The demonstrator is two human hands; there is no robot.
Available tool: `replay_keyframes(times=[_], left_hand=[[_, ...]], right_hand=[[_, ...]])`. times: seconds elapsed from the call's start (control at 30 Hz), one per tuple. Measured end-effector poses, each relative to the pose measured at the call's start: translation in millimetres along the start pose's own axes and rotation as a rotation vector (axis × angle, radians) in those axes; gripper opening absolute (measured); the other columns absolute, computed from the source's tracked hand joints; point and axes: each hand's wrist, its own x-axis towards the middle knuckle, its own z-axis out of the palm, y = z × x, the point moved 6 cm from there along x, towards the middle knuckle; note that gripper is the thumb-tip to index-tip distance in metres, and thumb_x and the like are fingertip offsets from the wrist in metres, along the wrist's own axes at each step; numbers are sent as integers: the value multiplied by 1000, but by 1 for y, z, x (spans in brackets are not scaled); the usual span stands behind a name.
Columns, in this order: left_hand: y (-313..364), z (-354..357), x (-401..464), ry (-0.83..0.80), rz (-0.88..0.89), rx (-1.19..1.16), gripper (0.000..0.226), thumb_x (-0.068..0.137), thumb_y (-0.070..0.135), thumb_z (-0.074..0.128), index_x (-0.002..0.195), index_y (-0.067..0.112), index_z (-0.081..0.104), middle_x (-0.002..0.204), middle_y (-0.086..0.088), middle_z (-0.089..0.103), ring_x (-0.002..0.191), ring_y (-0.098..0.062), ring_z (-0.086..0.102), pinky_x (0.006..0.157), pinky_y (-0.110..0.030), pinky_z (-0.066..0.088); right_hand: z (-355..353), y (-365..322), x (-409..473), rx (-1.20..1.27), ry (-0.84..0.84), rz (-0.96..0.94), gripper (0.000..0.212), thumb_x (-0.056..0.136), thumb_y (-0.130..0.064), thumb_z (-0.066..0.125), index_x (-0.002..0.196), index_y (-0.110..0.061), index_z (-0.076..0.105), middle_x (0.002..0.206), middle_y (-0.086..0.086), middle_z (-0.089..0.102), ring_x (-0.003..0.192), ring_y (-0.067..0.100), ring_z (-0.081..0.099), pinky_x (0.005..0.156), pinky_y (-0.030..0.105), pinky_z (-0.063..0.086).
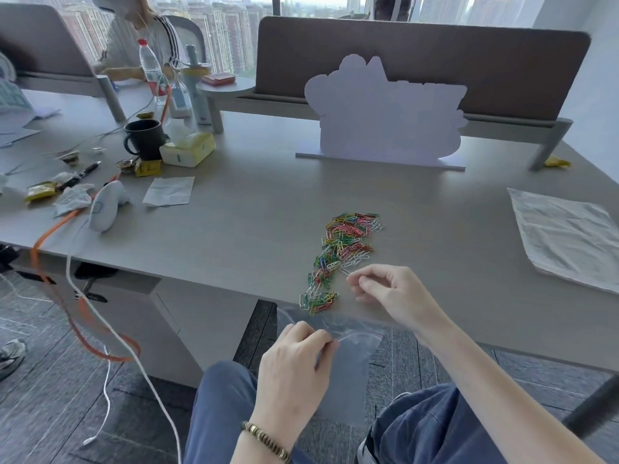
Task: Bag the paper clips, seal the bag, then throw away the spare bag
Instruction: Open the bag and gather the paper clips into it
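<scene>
Lower centre, the left hand (296, 358) is pinching the clear bag (341, 370) below the desk edge (214, 262); the right hand (385, 289) is nipping paper clips (338, 252) (some could be spilling past the mouth).

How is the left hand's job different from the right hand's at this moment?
The left hand is below the desk edge, pinching the rim of the clear plastic bag in a closed grip. The right hand rests on the desk beside the paper clips, fingers curled at the pile's near edge. Both are bare.
</scene>
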Motion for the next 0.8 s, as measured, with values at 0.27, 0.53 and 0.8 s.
replay_keyframes(times=[0.27, 0.53, 0.8], left_hand=[[-4, -1, 0, 4, -4, 1, 16, 86, 39, 62, 74, 28, 65, 70, 12, 54, 68, -8, 55, 46, -21, 40], [-7, -4, 0, 10, -17, 5, 26, 88, 44, 52, 72, 27, 65, 71, 12, 56, 70, -6, 53, 48, -21, 42], [-6, -5, 0, 11, -15, 4, 25, 88, 43, 52, 72, 28, 65, 72, 13, 56, 70, -7, 54, 49, -23, 45]], right_hand=[[28, -6, -4, -115, -263, -5, 29, 98, -5, 55, 109, -21, 77, 105, -5, 78, 101, 5, 72, 88, 22, 57], [-11, 3, 22, 33, 64, 16, 19, 97, -10, 60, 98, -17, 78, 96, -2, 79, 91, 19, 74, 93, 33, 55], [-44, 21, 111, -423, 262, 3, 56, 104, -45, 39, 147, -10, 48, 158, 13, 41, 150, 24, 31, 123, 40, 17]])
